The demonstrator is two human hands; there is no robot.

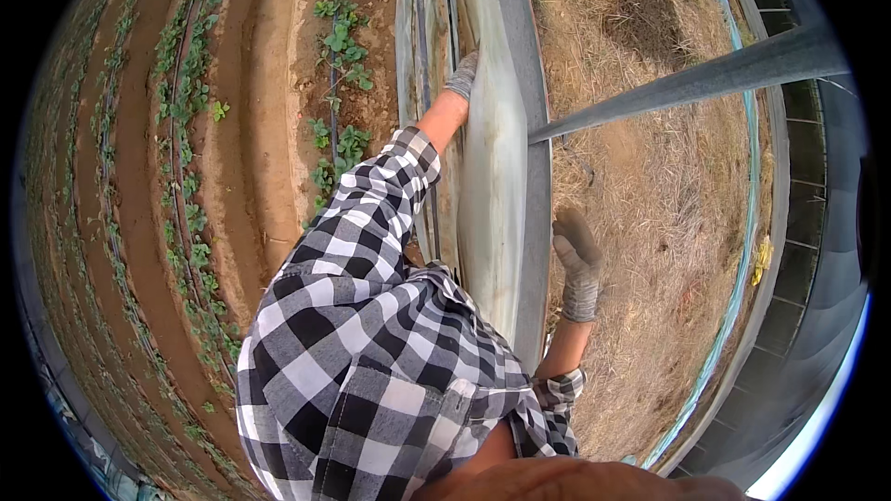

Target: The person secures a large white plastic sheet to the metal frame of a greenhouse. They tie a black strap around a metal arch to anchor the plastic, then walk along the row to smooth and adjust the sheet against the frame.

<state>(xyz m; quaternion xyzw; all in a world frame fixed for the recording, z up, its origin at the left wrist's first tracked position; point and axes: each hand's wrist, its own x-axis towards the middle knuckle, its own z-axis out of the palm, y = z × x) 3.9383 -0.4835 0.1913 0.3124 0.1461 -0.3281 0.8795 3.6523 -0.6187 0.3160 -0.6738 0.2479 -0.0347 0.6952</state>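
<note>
My left hand (465, 75), in a grey knit glove, reaches to the edge of a long, whitish plastic sheet (493, 174). Its fingertips disappear behind a fold of the sheet, so I cannot see whether they grip it. The sheet lies in lengthwise folds along a grey strip (534, 174). On the far side of that strip, my right hand (578, 247) hangs above dry straw-covered ground (647, 223). It wears a similar glove with dark-stained fingers, its thumb stands apart from them, and nothing is in it.
A grey metal pole (682, 87) slants from the strip to the upper right. Leafy plants (344, 42) grow along dark drip lines (335, 97) on soil beds at left. A blue-green band (750, 174) and yellow scrap (762, 261) lie at right, near a panelled wall (804, 212).
</note>
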